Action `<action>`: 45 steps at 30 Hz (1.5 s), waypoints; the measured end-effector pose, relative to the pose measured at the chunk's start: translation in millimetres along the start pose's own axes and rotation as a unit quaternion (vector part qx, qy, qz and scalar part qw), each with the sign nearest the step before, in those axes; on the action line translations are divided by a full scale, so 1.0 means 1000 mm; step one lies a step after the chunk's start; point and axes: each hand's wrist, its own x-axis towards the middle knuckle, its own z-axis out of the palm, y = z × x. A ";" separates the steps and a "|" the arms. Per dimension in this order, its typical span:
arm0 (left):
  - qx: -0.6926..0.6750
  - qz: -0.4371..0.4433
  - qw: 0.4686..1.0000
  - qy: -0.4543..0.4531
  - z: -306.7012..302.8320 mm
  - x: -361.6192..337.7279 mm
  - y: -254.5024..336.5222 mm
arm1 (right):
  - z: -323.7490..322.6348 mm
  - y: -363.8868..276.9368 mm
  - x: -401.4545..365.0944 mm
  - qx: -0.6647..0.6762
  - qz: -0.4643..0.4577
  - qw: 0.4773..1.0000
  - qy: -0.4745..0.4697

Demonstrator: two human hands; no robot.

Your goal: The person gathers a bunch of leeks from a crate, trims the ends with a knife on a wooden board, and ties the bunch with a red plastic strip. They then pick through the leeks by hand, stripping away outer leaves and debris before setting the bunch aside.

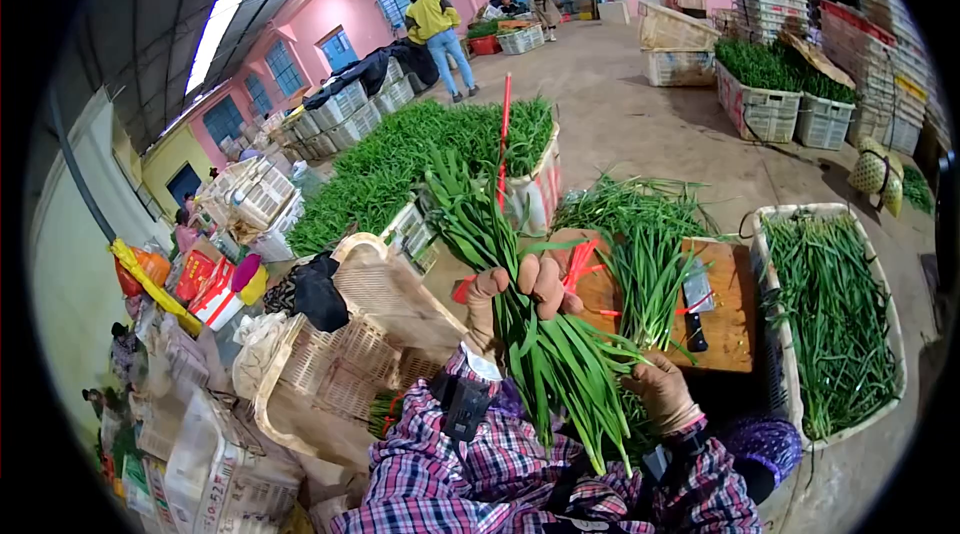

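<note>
My left hand point(520, 294) is closed round the middle of a bunch of garlic chives point(540, 349), long flat green leaves that hang down over my lap. My right hand point(662, 392) pinches a few strands at the right side of this bunch. Just beyond, a second pile of chives point(645, 284) lies on a wooden board point(735, 349), with red ties point(580, 264) beside it. A cleaver point(697, 304) with a black handle rests on the board, right of the pile.
To the right stands a white crate point(895, 334) filled with chives. An open beige crate point(375, 284) is at my left. Ahead, more greens point(420, 149) fill crates, and a red pole point(505, 134) stands upright among them. A person in yellow point(432, 19) stands farther back.
</note>
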 end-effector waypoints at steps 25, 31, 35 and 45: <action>-0.048 -0.119 0.990 0.060 0.026 -0.009 -0.006 | 0.015 0.019 0.022 -0.038 -0.086 0.961 0.258; 0.229 0.082 0.969 0.035 0.051 0.004 0.022 | -0.075 0.029 0.011 -0.471 0.045 0.862 0.184; 0.258 0.124 0.957 0.045 0.040 0.002 0.044 | -0.027 -0.067 -0.007 -0.859 0.143 0.491 -0.030; 0.246 0.140 0.953 0.110 0.016 0.006 0.053 | 0.154 -0.235 0.013 -0.939 -0.109 0.327 -0.007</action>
